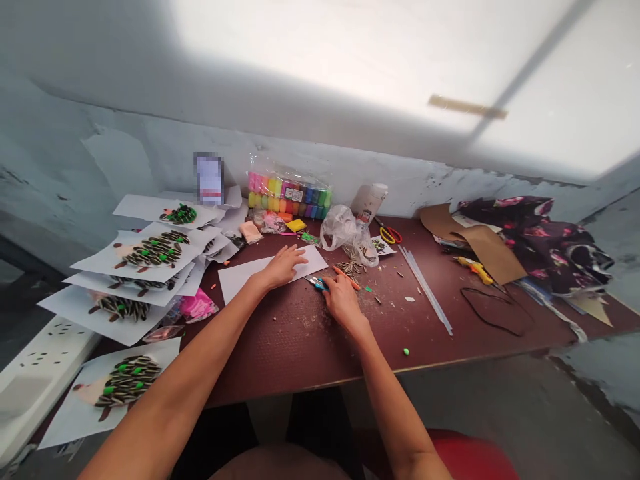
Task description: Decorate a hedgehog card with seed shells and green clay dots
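A blank white sheet of paper [240, 279] lies on the dark red table, and my left hand [284, 267] rests flat on it with fingers stretched out. Just right of the sheet's lower edge, my right hand [344, 300] has its fingers closed on a small blue tool [317, 283] with a pale tip; its exact kind is too small to make out. An orange-handled tool [347, 277] lies against the far side of that hand. Behind it is a pile of striped sunflower seeds [356, 259], partly under a clear plastic bag [343, 227].
Sheets with seed-covered hedgehog figures [150, 250] are stacked at left, beside a white power strip [45, 373]. Coloured clay tubs [290, 197], a white cup [371, 200] and scissors [389, 233] stand or lie behind. Glue sticks [425, 290] and a yellow glue gun [475, 270] lie right.
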`<state>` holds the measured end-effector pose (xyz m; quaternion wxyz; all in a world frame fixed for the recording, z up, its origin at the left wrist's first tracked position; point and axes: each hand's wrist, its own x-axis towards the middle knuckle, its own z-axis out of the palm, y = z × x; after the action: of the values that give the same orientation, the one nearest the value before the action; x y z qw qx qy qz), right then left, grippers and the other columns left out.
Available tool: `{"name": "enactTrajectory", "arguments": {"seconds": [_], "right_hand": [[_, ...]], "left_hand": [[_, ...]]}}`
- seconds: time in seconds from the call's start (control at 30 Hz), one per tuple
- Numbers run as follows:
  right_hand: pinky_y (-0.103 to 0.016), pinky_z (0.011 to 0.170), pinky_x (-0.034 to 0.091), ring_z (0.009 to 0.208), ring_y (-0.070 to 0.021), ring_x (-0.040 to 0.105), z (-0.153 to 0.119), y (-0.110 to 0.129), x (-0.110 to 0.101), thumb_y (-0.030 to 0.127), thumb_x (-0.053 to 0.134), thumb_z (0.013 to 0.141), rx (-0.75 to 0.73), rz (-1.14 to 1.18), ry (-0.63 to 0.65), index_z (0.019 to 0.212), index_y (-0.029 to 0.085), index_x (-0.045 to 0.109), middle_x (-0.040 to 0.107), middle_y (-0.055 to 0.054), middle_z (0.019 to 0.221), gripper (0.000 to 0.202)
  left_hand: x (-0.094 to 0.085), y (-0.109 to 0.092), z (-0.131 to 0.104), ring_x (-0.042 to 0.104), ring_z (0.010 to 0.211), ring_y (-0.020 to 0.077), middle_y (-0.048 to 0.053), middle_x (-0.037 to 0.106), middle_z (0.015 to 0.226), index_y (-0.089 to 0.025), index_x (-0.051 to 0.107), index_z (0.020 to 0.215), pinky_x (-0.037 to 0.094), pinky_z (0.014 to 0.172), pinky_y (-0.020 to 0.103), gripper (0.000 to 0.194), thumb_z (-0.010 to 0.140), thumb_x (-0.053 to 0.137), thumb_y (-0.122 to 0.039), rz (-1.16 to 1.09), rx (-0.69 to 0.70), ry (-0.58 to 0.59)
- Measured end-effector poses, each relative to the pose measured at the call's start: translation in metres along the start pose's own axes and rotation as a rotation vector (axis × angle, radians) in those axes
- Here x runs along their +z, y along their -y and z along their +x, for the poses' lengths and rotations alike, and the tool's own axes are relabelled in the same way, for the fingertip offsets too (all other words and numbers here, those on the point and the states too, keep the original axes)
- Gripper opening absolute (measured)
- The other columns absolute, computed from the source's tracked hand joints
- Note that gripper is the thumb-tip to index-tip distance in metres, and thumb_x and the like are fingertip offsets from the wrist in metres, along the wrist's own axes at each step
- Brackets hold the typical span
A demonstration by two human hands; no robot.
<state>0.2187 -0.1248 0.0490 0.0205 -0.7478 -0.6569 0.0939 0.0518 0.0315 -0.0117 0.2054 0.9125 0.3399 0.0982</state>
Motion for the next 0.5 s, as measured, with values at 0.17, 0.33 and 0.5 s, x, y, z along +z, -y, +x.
{"name": "enactTrajectory", "arguments": {"seconds": [0.17, 0.33, 0.5], "right_hand": [[-0.031, 0.097, 0.038, 0.117, -0.0250, 0.056, 0.000, 0.000, 0.001, 0.020, 0.051, 0.098, -0.014, 0.017, -0.011, 0.131, 0.019, 0.063, 0.062, -0.014, 0.120, 0.035], [-0.031, 0.099, 0.037, 0.118, -0.0248, 0.055, 0.003, -0.002, 0.003, 0.020, 0.050, 0.099, -0.020, 0.020, -0.035, 0.130, 0.019, 0.063, 0.062, -0.015, 0.121, 0.034], [-0.030, 0.099, 0.038, 0.120, -0.0243, 0.054, 0.006, -0.003, 0.005, 0.021, 0.051, 0.099, -0.038, 0.008, -0.021, 0.130, 0.019, 0.064, 0.062, -0.014, 0.120, 0.034]], "left_hand": [[0.001, 0.018, -0.010, 0.033, 0.149, 0.0275, 0.002, 0.049, 0.153, -0.028, 0.066, 0.131, 0.027, 0.123, 0.048, 0.042, 0.092, 0.052, -0.031, -0.033, 0.033, 0.030], [0.021, 0.021, -0.012, 0.030, 0.150, 0.0277, 0.005, 0.043, 0.157, -0.025, 0.062, 0.136, 0.023, 0.124, 0.049, 0.045, 0.099, 0.042, -0.043, -0.094, 0.037, -0.035], [0.029, 0.010, -0.008, 0.030, 0.150, 0.0290, 0.005, 0.042, 0.158, -0.026, 0.062, 0.138, 0.023, 0.123, 0.050, 0.046, 0.100, 0.036, -0.033, -0.066, -0.044, -0.051]]}}
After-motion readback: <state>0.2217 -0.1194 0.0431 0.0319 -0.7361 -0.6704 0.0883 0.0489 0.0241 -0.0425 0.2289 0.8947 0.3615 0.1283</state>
